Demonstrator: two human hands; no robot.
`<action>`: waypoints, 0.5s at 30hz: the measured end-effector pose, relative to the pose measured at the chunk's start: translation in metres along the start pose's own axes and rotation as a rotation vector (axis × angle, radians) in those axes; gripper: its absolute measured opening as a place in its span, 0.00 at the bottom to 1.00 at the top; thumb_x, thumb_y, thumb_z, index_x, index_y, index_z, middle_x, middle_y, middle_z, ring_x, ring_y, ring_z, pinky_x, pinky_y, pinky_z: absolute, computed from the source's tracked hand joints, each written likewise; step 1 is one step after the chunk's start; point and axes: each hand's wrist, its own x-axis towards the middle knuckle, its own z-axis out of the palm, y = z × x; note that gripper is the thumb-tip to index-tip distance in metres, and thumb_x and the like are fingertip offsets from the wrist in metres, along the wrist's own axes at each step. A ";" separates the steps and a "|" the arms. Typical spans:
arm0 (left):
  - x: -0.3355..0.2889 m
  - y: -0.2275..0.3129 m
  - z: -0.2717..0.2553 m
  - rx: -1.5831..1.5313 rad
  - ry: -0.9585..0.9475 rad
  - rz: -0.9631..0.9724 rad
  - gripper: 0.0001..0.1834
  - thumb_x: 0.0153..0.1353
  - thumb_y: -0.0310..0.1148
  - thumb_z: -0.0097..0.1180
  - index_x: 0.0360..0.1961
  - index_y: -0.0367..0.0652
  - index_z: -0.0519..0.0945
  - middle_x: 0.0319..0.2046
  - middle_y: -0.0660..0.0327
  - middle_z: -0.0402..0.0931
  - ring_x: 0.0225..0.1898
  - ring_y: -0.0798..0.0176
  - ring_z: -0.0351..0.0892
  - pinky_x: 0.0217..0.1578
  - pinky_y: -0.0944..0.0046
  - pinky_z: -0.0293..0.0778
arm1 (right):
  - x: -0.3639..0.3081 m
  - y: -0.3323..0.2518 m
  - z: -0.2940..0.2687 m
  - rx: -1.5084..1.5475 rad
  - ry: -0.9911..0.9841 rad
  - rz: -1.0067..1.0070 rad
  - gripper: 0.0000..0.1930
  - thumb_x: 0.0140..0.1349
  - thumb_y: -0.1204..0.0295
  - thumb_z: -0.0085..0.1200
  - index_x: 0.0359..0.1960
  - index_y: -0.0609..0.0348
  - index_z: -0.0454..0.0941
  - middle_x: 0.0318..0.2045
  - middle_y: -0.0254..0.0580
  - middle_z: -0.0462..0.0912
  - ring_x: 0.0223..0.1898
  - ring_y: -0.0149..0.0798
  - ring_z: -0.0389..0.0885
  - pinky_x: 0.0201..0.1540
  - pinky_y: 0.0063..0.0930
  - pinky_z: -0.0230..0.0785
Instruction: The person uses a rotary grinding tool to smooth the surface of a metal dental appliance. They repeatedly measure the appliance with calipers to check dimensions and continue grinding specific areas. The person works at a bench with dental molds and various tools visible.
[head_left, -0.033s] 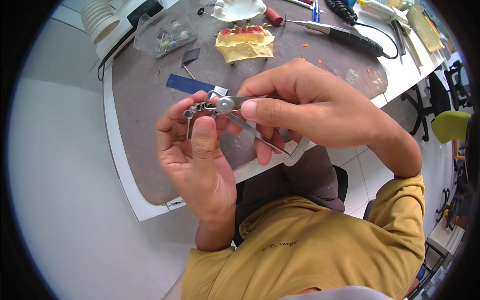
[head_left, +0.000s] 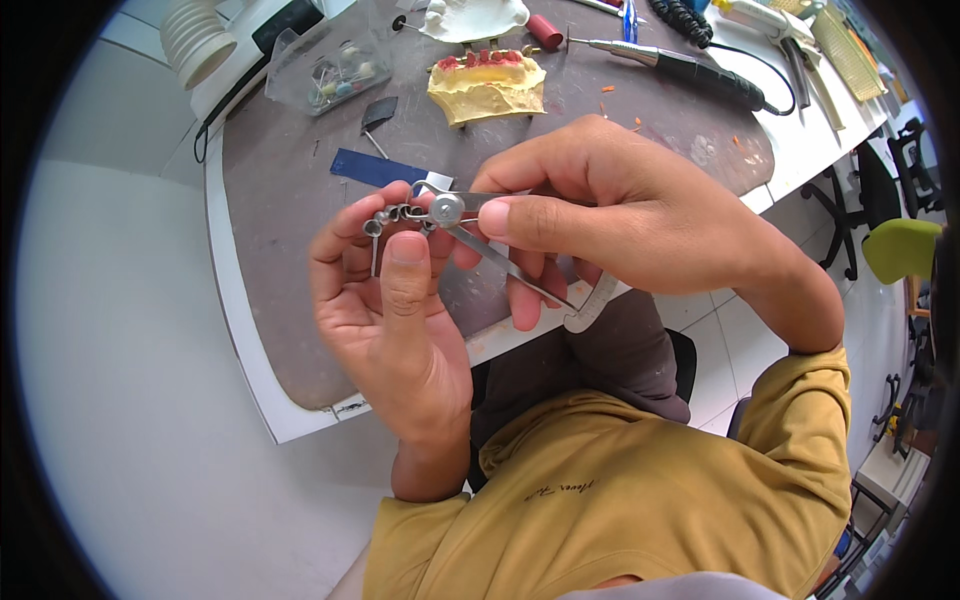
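Between the fingertips of my left hand point(head_left: 395, 325) is a small curved metal dental bridge framework point(head_left: 373, 228), a row of silver crowns with a thin pin hanging from one end. My right hand point(head_left: 640, 225) grips a metal thickness caliper point(head_left: 446, 208) between thumb and fingers. Its curved jaws are at the framework, beside my left fingertips; whether both tips touch the metal is hard to tell. The caliper's curved scale point(head_left: 592, 305) sticks out below my right fingers. My left thumb stands upright in front of the framework, and the fingers behind it are partly hidden.
On the brown mat point(head_left: 290, 290) lie a blue strip point(head_left: 365, 167) and a dark flat piece point(head_left: 380, 112). Farther back are a yellow dental model point(head_left: 487, 90), a white cast point(head_left: 475, 18), a clear box of small parts point(head_left: 335, 75) and a rotary handpiece point(head_left: 700, 78).
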 end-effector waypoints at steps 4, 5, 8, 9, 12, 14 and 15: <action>0.000 0.000 0.003 -0.004 -0.005 -0.001 0.15 0.58 0.23 0.55 0.46 0.36 0.70 0.44 0.54 0.74 0.43 0.64 0.76 0.41 0.66 0.76 | -0.002 -0.001 0.000 -0.012 0.001 -0.017 0.15 0.66 0.63 0.43 0.34 0.63 0.76 0.18 0.31 0.79 0.20 0.17 0.73 0.20 0.13 0.61; 0.000 0.000 0.003 -0.002 -0.003 -0.002 0.14 0.58 0.23 0.55 0.46 0.36 0.70 0.44 0.54 0.74 0.43 0.64 0.76 0.41 0.66 0.76 | -0.002 0.001 0.000 0.004 -0.002 -0.019 0.15 0.66 0.63 0.43 0.34 0.63 0.76 0.18 0.32 0.79 0.20 0.17 0.73 0.20 0.12 0.61; 0.000 0.000 0.002 0.004 0.004 0.006 0.14 0.59 0.23 0.54 0.46 0.36 0.70 0.43 0.55 0.74 0.42 0.64 0.76 0.40 0.67 0.77 | -0.001 0.002 0.001 0.024 -0.014 -0.020 0.15 0.66 0.63 0.43 0.34 0.64 0.76 0.19 0.32 0.79 0.20 0.17 0.73 0.21 0.12 0.61; 0.000 0.000 0.001 0.008 0.006 0.009 0.14 0.59 0.23 0.54 0.46 0.36 0.70 0.42 0.55 0.73 0.42 0.64 0.76 0.40 0.67 0.77 | -0.001 0.001 0.001 0.015 -0.020 -0.014 0.15 0.66 0.64 0.43 0.34 0.64 0.76 0.19 0.32 0.79 0.20 0.17 0.73 0.21 0.12 0.61; 0.001 0.000 -0.001 -0.007 -0.014 0.026 0.13 0.59 0.22 0.53 0.45 0.37 0.70 0.42 0.55 0.73 0.41 0.64 0.76 0.39 0.67 0.77 | 0.002 0.004 0.002 0.013 -0.027 -0.036 0.15 0.66 0.65 0.42 0.33 0.65 0.75 0.18 0.31 0.77 0.21 0.17 0.73 0.22 0.13 0.62; 0.001 0.000 -0.003 -0.025 -0.011 0.020 0.12 0.59 0.21 0.53 0.45 0.37 0.70 0.41 0.55 0.73 0.41 0.64 0.76 0.39 0.67 0.77 | 0.002 0.006 0.004 0.008 -0.017 -0.059 0.15 0.67 0.65 0.42 0.33 0.66 0.75 0.17 0.29 0.76 0.21 0.18 0.73 0.22 0.13 0.61; 0.000 0.000 -0.002 -0.034 -0.001 0.008 0.12 0.59 0.20 0.53 0.44 0.37 0.70 0.41 0.55 0.73 0.41 0.63 0.76 0.39 0.67 0.77 | 0.001 0.006 0.005 0.000 -0.003 -0.071 0.15 0.67 0.66 0.42 0.33 0.66 0.75 0.17 0.29 0.75 0.21 0.18 0.72 0.22 0.13 0.61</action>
